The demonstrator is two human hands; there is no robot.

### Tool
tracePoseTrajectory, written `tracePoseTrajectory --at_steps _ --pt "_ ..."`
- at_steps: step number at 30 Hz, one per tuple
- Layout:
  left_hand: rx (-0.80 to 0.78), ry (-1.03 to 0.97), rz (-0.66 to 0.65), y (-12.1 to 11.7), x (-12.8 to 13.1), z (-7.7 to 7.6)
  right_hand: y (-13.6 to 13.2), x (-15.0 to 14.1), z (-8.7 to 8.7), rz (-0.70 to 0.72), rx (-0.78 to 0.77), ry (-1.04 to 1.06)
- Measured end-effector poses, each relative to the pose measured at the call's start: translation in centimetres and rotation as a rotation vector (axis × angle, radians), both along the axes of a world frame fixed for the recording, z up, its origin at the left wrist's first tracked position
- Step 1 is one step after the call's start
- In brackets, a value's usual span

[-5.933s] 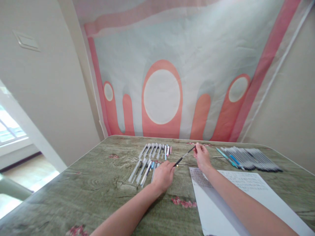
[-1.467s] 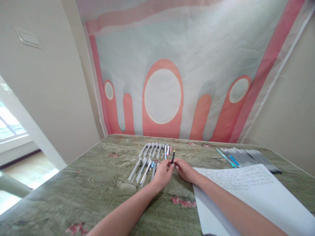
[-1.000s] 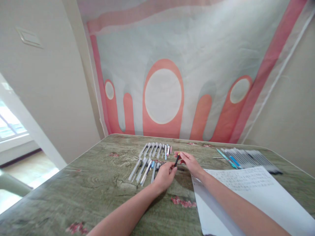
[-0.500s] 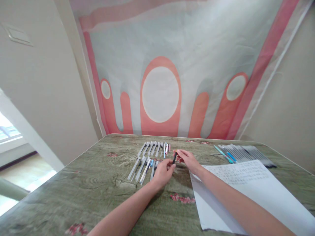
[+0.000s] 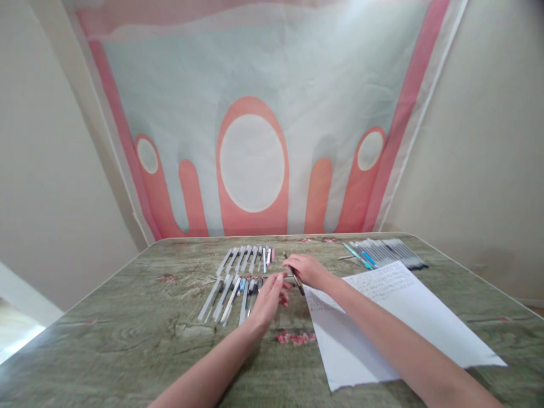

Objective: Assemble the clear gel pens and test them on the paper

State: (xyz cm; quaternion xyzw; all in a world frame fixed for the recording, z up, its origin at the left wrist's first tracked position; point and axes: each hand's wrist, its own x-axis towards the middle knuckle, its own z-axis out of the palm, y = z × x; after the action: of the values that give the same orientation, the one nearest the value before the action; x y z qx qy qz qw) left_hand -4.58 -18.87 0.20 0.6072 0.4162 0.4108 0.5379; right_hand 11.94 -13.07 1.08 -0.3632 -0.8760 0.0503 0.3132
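Observation:
My right hand (image 5: 309,271) is closed on a dark pen (image 5: 297,279), which slants down toward the paper's near-left corner. Just left of it is my left hand (image 5: 268,297), its fingers loosely stretched toward the pen and apart from it; I see nothing held there. Beside my left hand lies a near row of pens (image 5: 225,297), with clear barrels, dark caps and a few blue parts. Behind it stretches a second row of clear pens (image 5: 240,259), ending at the right in a few slim white, blue and pink ones.
A sheet of paper with handwriting (image 5: 395,323) lies under my right forearm. Farther back at the right is a bundle of grey pens (image 5: 393,252) beside a teal pen (image 5: 357,256) and a blue one (image 5: 369,258). A printed cloth (image 5: 253,164) hangs behind the wood-patterned table (image 5: 140,340).
The view has turned to the right. Both hands were at the dark pen; my left hand has come off it, and my right hand now has it alone, slanted the other way.

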Motion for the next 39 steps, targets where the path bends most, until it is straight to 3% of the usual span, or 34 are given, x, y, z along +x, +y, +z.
tracePoseTrajectory --at_steps 2,5,8,13,19,22,27,31,39 --pt "0.203 0.165 -0.124 -1.8 0.7 0.4 0.3 0.5 0.0 -0.061 0.003 0.137" --pt "0.555 0.460 -0.458 -4.8 1.6 0.8 0.6 1.0 0.5 -0.104 -0.004 0.358" --pt "0.697 0.633 -0.603 -6.5 2.1 0.7 0.9 1.6 1.4 -0.144 -0.054 0.488" --pt "0.739 0.745 -0.594 -6.1 2.0 0.1 0.9 3.8 1.6 -0.221 -0.260 0.613" --pt "0.715 0.783 -0.595 -5.4 1.8 -0.2 -4.1 8.4 -2.7 -0.411 -0.518 0.754" --pt "0.708 0.798 -0.604 -5.4 1.8 0.0 -7.5 10.6 -4.3 -0.485 -0.529 0.746" --pt "0.695 0.844 -0.638 -5.4 2.0 0.5 -10.6 13.1 -4.8 -0.606 -0.498 0.630" --pt "0.689 0.875 -0.644 -5.4 2.0 0.8 -11.1 13.7 -4.9 -0.671 -0.420 0.532" --pt "0.699 0.883 -0.644 -5.2 2.1 0.4 -10.7 14.0 -5.3 -0.669 -0.358 0.466"
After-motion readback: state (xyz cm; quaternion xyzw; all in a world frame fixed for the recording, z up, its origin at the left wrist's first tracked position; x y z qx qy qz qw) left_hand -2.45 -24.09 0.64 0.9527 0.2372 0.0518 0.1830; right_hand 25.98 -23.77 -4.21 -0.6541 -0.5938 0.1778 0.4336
